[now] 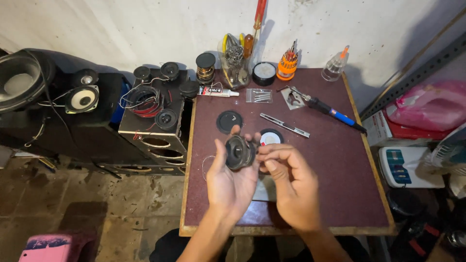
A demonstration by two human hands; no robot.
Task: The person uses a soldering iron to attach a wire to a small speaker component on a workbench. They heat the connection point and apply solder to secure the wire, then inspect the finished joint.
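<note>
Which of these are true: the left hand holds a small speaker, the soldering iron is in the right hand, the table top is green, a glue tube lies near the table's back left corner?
1. The left hand holds a small speaker. True.
2. The soldering iron is in the right hand. False: it lies on the table, while the right fingers touch the speaker.
3. The table top is green. False: it is dark red.
4. A glue tube lies near the table's back left corner. True.
</note>
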